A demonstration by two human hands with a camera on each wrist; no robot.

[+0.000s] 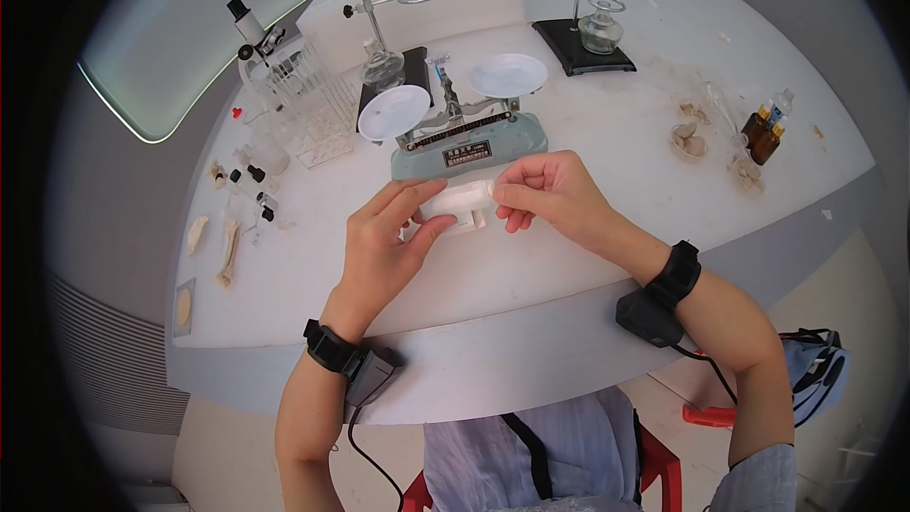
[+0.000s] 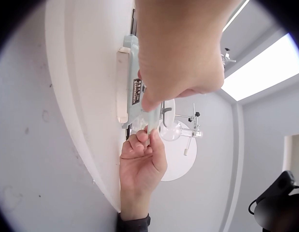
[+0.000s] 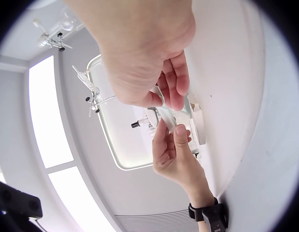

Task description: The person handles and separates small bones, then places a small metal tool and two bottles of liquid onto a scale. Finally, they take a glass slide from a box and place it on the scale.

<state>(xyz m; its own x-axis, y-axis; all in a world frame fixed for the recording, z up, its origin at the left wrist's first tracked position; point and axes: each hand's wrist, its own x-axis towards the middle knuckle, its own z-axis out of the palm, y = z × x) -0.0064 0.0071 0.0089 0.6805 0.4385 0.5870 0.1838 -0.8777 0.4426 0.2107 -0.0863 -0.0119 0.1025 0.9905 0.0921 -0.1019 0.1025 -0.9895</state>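
Both hands hold a pale, translucent oblong piece (image 1: pixel 463 197) above the front of the table. My left hand (image 1: pixel 384 232) grips its left end, thumb below and fingers above. At the other end, my right hand (image 1: pixel 561 194) pinches it between thumb and forefinger, the other fingers loosely curled. The right wrist view shows the piece (image 3: pixel 167 119) as a thin pale strip between the fingertips. A small clear box-like thing (image 1: pixel 477 220) shows just beneath it, partly covered. Right behind the hands stands a green balance scale (image 1: pixel 521 137) with two white pans.
Test tubes in a clear rack (image 1: pixel 322 109), a microscope (image 1: pixel 248 24) and small bottles (image 1: pixel 254 173) stand at the left, with bones (image 1: pixel 228 254) nearer. Retort stands (image 1: pixel 586 57) rise at the back. Brown bottles (image 1: pixel 761 137) and a dish of lumps (image 1: pixel 689 141) are at the right.
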